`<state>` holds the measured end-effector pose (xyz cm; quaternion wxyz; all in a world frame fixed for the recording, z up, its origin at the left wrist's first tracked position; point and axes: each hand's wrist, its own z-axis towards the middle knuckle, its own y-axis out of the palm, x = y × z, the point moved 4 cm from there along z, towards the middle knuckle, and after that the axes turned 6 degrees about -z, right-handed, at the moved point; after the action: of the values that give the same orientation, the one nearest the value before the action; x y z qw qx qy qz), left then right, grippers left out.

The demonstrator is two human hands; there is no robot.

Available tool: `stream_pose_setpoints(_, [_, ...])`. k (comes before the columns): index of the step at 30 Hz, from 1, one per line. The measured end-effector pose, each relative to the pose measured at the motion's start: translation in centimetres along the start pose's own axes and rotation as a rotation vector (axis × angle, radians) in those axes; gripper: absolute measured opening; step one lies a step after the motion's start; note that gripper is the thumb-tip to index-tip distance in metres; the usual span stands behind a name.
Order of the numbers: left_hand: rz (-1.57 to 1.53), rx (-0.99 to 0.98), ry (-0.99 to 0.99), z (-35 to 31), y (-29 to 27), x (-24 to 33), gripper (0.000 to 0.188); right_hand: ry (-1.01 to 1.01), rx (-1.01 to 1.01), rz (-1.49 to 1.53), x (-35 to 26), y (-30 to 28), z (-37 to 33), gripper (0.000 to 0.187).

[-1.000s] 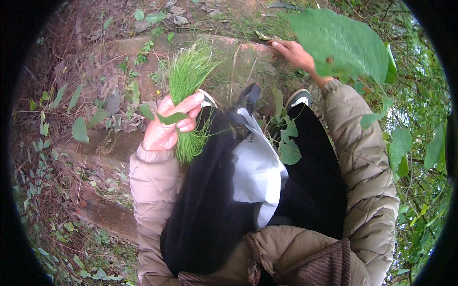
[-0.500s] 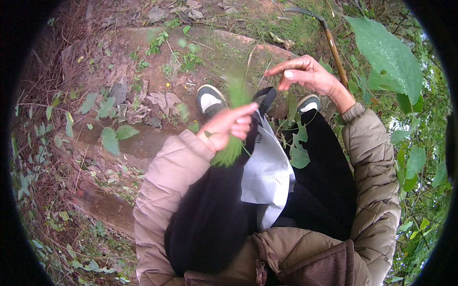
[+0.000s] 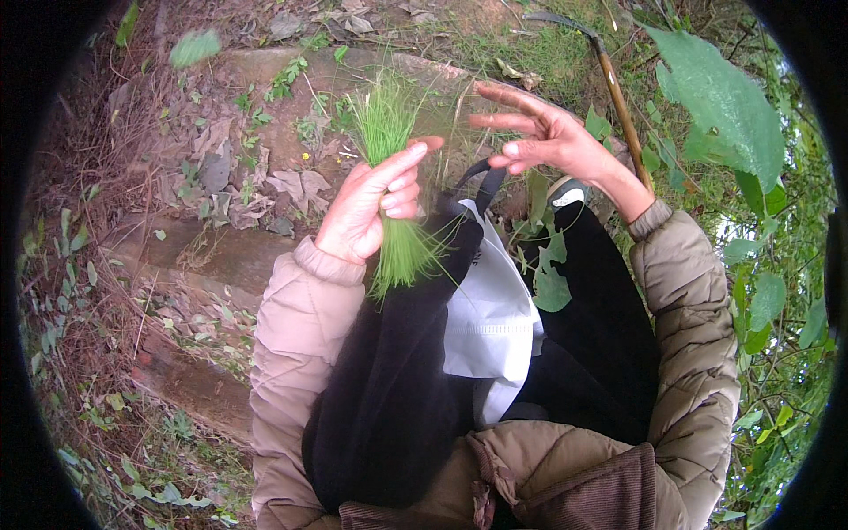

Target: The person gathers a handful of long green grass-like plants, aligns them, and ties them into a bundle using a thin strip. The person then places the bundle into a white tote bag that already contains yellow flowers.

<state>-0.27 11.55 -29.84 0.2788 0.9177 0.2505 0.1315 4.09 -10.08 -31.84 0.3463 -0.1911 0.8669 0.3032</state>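
Observation:
A bunch of thin green grass [image 3: 385, 115] is gripped at its middle by my left hand [image 3: 373, 194], its blades fanning out above and below the fist. To the right, my right hand [image 3: 552, 141] hovers with fingers spread and nothing visible in it. Below and between the hands, a white bag [image 3: 490, 327] with dark handles [image 3: 486, 181] lies across my lap; the handles stand up near my right hand's fingertips, apart from them. What the bag holds is hidden.
A sickle [image 3: 614, 88] with a wooden handle lies at the upper right, beyond my right hand. Large green leaves [image 3: 720, 106] hang on the right. Stone steps [image 3: 212, 256] with dry leaves [image 3: 300, 190] and weeds spread to the left. My shoe [image 3: 567, 192] shows below my right hand.
My left hand has moved left and up with the grass, which was blurred and is now upright and sharp. The right hand's fingers have spread wider and shifted slightly left.

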Motion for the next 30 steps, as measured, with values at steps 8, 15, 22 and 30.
stream_pose_setpoints(8, [0.051,-0.019,0.063,0.5,0.6,-2.4,0.024,-0.186,0.246,0.183,0.0,6.4,1.6,0.035])
stream_pose_setpoints(15, [0.094,-0.042,0.064,0.7,0.7,-2.4,0.014,-0.297,0.094,0.169,0.5,6.7,3.2,0.037])
stream_pose_setpoints(22, [-0.063,0.060,0.043,0.7,-0.4,-1.8,0.029,-0.045,0.642,-1.004,4.9,-8.8,8.9,0.060])
stream_pose_setpoints(30, [-0.012,0.084,0.065,0.4,-0.7,-1.4,0.027,0.167,0.714,-0.560,9.0,-10.5,9.4,0.043])
